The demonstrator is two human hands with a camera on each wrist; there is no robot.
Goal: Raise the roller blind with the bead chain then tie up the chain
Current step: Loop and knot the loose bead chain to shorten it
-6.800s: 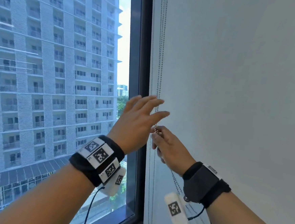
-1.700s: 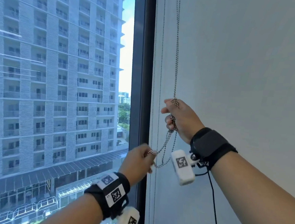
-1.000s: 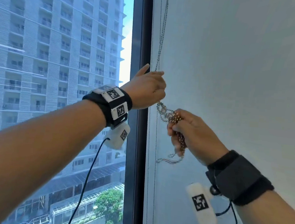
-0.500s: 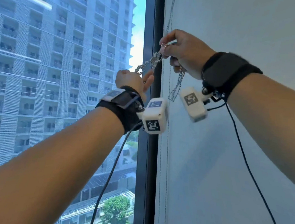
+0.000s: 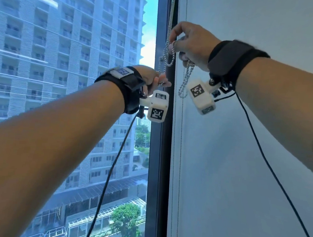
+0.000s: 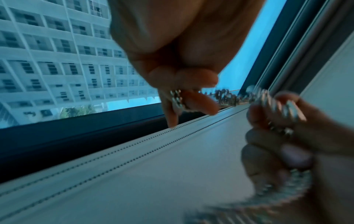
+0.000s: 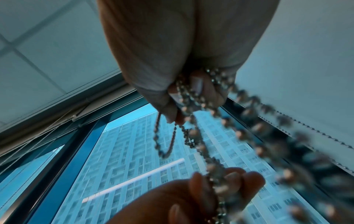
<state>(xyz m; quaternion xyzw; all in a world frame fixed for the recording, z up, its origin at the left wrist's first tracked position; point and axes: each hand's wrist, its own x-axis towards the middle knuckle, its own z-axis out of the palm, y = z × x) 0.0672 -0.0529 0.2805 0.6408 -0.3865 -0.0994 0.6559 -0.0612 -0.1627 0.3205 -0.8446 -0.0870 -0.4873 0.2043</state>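
Both hands' fingers point(image 5: 172, 36) curled, pinching bead chain point(image 5: 168, 55).

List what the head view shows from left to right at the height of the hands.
Apartment tower → left hand pinching the bead chain → dark window frame → right hand gripping bunched chain → right wrist band → pale roller blind.

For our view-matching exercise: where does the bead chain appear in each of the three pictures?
Head: bead chain upper centre, strung between both hands.
Left wrist: right of centre, blurred.
Right wrist: centre, loops dangling.
Shared landmark: the dark window frame.
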